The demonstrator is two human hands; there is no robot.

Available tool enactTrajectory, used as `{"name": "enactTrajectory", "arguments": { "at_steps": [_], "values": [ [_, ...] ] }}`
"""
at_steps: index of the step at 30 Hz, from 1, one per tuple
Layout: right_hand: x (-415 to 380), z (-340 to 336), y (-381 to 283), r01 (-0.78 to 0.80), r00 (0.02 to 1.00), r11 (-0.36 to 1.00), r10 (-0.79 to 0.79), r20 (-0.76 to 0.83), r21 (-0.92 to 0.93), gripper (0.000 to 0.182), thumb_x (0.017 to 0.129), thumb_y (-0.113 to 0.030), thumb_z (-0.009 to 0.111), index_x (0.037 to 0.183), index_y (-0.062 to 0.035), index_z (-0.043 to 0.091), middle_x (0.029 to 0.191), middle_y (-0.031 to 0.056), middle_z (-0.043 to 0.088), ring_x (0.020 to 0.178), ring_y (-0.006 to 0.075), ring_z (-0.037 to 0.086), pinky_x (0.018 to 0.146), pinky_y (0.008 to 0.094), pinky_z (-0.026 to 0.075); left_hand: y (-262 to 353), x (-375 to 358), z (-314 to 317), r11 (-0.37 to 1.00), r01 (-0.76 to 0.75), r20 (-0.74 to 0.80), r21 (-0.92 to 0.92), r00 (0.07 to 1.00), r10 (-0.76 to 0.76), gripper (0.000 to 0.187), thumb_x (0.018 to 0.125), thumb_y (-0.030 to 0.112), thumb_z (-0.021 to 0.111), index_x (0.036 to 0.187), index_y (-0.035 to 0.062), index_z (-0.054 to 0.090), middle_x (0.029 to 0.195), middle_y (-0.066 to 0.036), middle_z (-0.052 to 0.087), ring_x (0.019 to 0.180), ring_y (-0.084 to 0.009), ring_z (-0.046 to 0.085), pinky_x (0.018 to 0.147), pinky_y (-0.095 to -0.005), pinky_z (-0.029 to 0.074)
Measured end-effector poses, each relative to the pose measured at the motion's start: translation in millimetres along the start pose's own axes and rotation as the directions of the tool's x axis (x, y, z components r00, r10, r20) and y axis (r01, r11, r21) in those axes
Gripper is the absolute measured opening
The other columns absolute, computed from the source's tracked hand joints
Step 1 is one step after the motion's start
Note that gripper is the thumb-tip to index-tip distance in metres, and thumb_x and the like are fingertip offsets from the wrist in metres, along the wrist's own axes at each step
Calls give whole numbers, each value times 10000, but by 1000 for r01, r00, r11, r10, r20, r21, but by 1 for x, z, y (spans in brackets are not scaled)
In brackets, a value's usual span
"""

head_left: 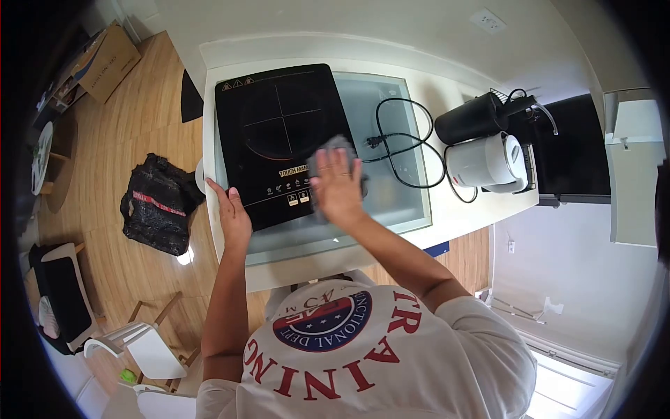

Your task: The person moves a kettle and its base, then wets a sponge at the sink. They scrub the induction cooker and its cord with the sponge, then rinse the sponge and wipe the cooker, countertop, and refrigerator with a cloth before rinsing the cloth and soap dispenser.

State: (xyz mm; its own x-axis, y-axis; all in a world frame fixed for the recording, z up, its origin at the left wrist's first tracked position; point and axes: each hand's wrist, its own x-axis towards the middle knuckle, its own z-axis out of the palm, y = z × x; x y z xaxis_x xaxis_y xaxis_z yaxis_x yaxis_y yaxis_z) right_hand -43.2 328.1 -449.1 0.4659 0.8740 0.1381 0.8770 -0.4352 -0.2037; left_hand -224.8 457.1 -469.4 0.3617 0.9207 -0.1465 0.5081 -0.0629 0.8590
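Observation:
A black induction cooktop lies on a glass-topped white counter. My right hand presses flat, fingers spread, on a grey cloth at the cooktop's near right corner, by the control panel. My left hand rests against the cooktop's near left edge, steadying it, fingers around the corner.
The cooktop's black power cord coils loose on the glass to the right. A white kettle and a black cylindrical container stand at the counter's right end. On the wood floor lie a black bag, chairs and a cardboard box.

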Motion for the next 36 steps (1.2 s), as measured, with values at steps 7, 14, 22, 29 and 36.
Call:
{"name": "enactTrajectory", "arguments": {
  "at_steps": [7,14,22,29,36],
  "values": [
    [18,-8,97,-187,964,966,215,-154,178,342,877,-143,497,1186,3,474,1055,224,544,840,394,581,678,442,498,4,0,14,999,-26,-11,24,1000,27,593,989,314,279,1438,50,-5,1399,-312,255,1288,-428,298,1063,-357,244],
    [19,-33,-8,252,963,946,-224,-153,203,595,711,-124,632,1272,-51,446,1130,187,533,1036,374,499,879,478,419,-9,5,18,994,-112,-30,9,993,112,584,988,319,277,1441,53,21,1421,-289,232,1310,-408,268,1073,-355,224],
    [146,26,24,384,923,918,-383,-30,103,477,923,-286,394,1348,-71,366,1370,173,383,1307,323,309,1062,551,191,-3,-1,27,995,-103,-12,12,995,103,566,992,277,284,1441,49,27,1466,-247,153,1344,-368,222,1086,-343,198],
    [172,23,140,-229,965,913,259,-45,337,380,892,-117,431,1257,-14,429,1075,235,564,1021,419,516,844,451,442,-7,-4,31,996,-85,-32,4,996,85,570,991,284,294,1436,25,49,1470,-240,146,1369,-334,164,1099,-335,154],
    [31,-91,156,-298,858,643,505,-97,706,292,898,-102,503,1182,-57,558,1086,163,612,990,266,574,874,299,421,-18,6,21,992,-124,6,-4,992,124,657,981,372,316,1423,-22,32,1486,-218,80,1383,-295,110,1113,-299,96]
  ]
}}
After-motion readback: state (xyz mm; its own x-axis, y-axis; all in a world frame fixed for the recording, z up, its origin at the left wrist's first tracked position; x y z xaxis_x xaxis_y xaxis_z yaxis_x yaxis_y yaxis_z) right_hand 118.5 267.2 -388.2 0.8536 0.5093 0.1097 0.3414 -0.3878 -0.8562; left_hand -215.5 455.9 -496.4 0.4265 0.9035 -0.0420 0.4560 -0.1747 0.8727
